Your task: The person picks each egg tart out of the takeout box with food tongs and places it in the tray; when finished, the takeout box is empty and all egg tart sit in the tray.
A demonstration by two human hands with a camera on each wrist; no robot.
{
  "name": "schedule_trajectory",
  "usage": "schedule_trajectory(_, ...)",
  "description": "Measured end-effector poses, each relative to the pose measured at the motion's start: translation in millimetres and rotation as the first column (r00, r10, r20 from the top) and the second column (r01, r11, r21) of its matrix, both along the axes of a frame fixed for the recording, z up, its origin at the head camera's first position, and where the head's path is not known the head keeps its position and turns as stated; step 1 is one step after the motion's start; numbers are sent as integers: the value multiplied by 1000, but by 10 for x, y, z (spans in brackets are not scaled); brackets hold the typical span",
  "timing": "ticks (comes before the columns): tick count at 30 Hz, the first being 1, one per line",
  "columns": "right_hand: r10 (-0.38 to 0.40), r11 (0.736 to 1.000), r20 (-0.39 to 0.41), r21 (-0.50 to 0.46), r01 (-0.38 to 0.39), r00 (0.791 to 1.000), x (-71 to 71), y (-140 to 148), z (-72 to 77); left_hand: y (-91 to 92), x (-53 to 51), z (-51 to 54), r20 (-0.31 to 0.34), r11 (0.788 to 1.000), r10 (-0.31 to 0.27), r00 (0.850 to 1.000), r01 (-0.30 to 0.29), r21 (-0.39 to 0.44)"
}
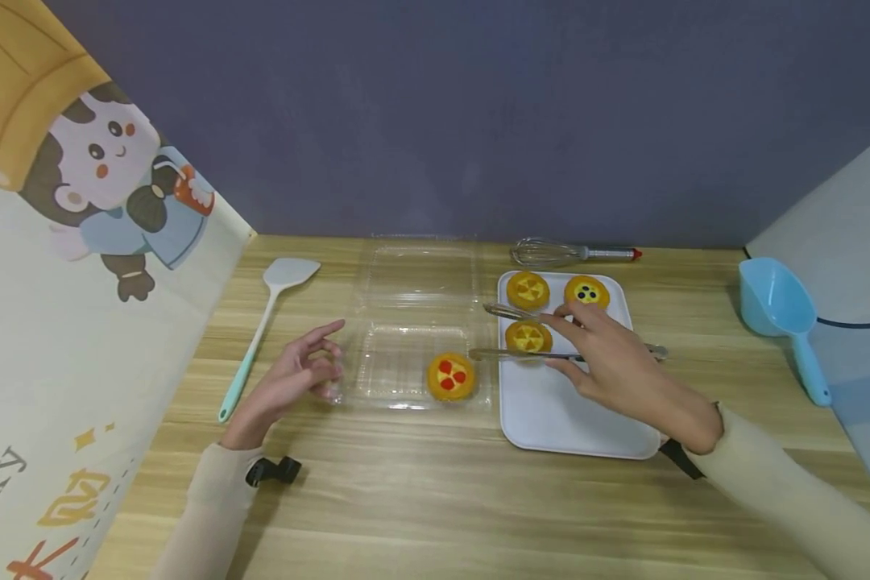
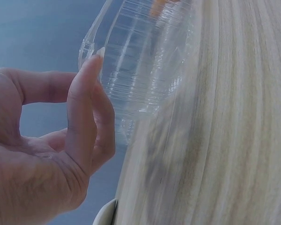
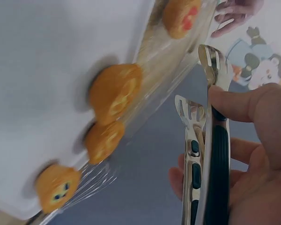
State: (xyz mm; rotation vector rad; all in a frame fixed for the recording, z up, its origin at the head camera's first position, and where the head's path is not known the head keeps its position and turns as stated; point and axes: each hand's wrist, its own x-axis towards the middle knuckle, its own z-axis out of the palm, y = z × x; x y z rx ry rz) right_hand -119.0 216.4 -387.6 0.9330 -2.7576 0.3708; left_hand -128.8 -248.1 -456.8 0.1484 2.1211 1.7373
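My right hand (image 1: 609, 362) holds a pair of metal tongs (image 3: 218, 140) with dark green grips, thumb on one arm and fingers on the other. The tongs' arms are spread above a tart with yellow wedges (image 1: 528, 337) on a white tray (image 1: 573, 423); the right wrist view shows their tips apart from the tarts. A similar tart (image 1: 528, 289) and one with dark dots (image 1: 587, 292) sit at the tray's back. A tart with red pieces (image 1: 450, 377) lies in an opened clear plastic container (image 1: 395, 362). My left hand (image 1: 297, 379), fingers loosely bent, is beside the container's left edge; contact is unclear.
A white spatula with a mint handle (image 1: 257, 338) lies at the left. Behind the tray is a whisk (image 1: 573, 253), and a blue scoop (image 1: 783, 314) stands far right. The container's lid (image 1: 424, 274) lies folded back toward the dark rear wall (image 1: 464, 121).
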Motion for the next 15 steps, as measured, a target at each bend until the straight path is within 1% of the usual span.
schedule_trajectory(5,46,999,83,10,-47,995,-54,-224,57,3,0,1,2,1000,5,1000,-5,4)
schedule_trajectory(10,79,994,146,58,-88,986,-86,-404,103,5,6,-5,2,1000,1,1000,-1,20)
schedule_trajectory(15,115,983,196,121,-140,974,-91,-516,154,6,0,3,0,1000,-2,1000,2,21)
